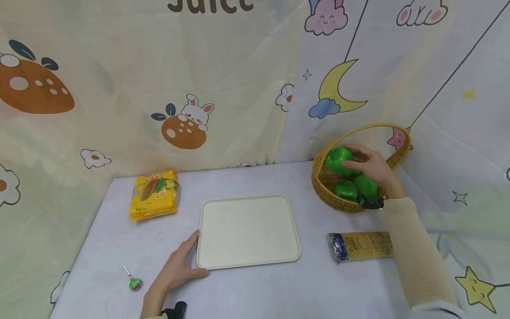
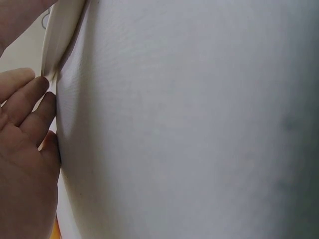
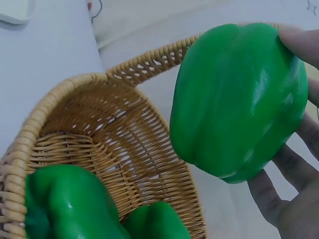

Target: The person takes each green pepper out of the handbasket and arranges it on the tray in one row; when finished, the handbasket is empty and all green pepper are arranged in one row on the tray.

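Here, the right hand [image 1: 374,168] grips a glossy green bell pepper [image 3: 237,102] at the mouth of a golden-brown wicker basket [image 1: 316,177] (more green peppers [image 1: 345,190] lie inside), while the left hand [image 1: 177,266], spread wide, touches the left edge of a white rectangular tray [image 1: 249,232].

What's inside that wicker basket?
Green peppers lie inside the wicker basket, and the right hand holds another pepper over it. Anything beneath the peppers is covered and cannot be seen.

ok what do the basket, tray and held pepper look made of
Basket: woven wicker or rattan, slight sheen; separate strands show.
Tray: probably smooth matte plastic, given its even pale surface.
Held pepper: perhaps glossy plastic, given bright highlights, though possibly real.
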A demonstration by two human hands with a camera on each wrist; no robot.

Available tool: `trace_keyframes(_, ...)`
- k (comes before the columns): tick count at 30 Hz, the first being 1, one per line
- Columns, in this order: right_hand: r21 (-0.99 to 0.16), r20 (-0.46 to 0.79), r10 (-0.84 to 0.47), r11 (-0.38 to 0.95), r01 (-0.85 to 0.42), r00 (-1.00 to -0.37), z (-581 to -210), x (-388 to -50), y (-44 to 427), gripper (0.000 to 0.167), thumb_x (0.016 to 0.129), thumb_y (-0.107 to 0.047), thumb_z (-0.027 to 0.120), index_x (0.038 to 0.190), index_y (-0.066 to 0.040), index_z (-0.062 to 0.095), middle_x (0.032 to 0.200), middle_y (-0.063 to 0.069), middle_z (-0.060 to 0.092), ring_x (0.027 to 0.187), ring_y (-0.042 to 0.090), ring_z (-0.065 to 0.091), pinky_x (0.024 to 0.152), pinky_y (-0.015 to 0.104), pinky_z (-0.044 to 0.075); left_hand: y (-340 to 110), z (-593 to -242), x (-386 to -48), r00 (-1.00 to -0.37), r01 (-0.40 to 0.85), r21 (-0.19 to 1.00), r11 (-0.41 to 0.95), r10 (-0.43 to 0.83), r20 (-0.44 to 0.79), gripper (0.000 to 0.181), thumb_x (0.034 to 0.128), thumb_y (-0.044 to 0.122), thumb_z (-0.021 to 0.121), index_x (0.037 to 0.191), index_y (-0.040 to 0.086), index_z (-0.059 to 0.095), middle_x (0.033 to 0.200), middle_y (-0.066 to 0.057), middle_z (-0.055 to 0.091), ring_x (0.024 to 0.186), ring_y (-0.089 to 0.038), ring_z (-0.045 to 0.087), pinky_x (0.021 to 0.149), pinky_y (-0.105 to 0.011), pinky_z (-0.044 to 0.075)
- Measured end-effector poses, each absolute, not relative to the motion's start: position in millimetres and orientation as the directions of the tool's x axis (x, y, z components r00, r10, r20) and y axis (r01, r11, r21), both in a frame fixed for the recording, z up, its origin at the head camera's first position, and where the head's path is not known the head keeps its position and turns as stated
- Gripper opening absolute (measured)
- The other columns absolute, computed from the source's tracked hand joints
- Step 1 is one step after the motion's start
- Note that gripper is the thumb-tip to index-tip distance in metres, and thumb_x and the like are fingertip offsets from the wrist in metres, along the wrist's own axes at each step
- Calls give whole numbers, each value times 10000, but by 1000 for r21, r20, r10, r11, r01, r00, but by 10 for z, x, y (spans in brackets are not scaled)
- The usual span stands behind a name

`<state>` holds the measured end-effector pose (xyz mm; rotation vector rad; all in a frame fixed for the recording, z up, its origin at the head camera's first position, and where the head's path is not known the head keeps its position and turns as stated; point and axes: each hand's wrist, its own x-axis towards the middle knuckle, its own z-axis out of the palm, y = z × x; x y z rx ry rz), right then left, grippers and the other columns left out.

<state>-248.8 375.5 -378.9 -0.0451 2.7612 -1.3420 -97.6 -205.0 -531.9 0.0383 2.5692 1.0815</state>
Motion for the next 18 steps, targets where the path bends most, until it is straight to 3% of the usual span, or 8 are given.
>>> trace_keyframes(4, -762, 1, -83, 645, -54, -997, -3767, -2394, 3713, 621, 917, -474, 698, 1482, -332, 482, 1566, 12, 448, 1374, 273, 482, 1138, 556, 430, -2048, -5327, -977, -939, -102, 697, 710, 163, -303, 1284, 582, 500, 943, 1612, 245, 221, 1676, -103, 271, 1545, -416, 235, 1232, -638, 268)
trace_keyframes(8, -749, 43, -92, 656, -93, -995, -3740, -2309, 3668, 580, 936, -413, 696, 1473, -316, 500, 1543, -34, 474, 1282, 100, 508, 1052, 257, 480, -2053, -5325, -981, -942, -90, 694, 714, 166, -293, 1284, 586, 512, 937, 1613, 240, 215, 1675, -107, 274, 1541, -417, 243, 1231, -636, 273)
trace_keyframes(10, -753, 43, -87, 652, -89, -995, -3725, -2277, 3648, 577, 937, -410, 696, 1473, -328, 499, 1540, -63, 475, 1264, 59, 510, 997, 179, 476, -2059, -5324, -979, -942, -89, 690, 718, 164, -292, 1284, 588, 516, 936, 1613, 237, 215, 1674, -112, 275, 1538, -421, 248, 1228, -639, 277)
trace_keyframes(12, -767, 27, -80, 638, -72, -996, -3708, -2249, 3628, 585, 931, -430, 696, 1473, -345, 494, 1546, -73, 465, 1310, 91, 506, 1051, 223, 490, -2066, -5326, -975, -942, -90, 687, 721, 162, -294, 1284, 588, 516, 936, 1613, 234, 215, 1672, -113, 278, 1536, -423, 252, 1226, -640, 280)
trace_keyframes(16, -793, 4, -67, 607, -44, -998, -3676, -2199, 3586, 604, 919, -460, 699, 1475, -365, 483, 1562, -75, 442, 1407, 219, 471, 1160, 476, 449, -2067, -5335, -969, -942, -93, 686, 721, 160, -296, 1280, 586, 520, 935, 1612, 235, 223, 1672, -114, 280, 1536, -425, 251, 1225, -643, 279)
trace_keyframes(18, -802, 17, -64, 595, -52, -998, -3667, -2178, 3561, 598, 926, -429, 702, 1477, -347, 485, 1549, -73, 455, 1400, 187, 478, 1160, 400, 460, -2062, -5343, -970, -941, -94, 691, 716, 162, -296, 1280, 586, 519, 936, 1612, 239, 222, 1673, -115, 277, 1538, -426, 247, 1225, -644, 277)
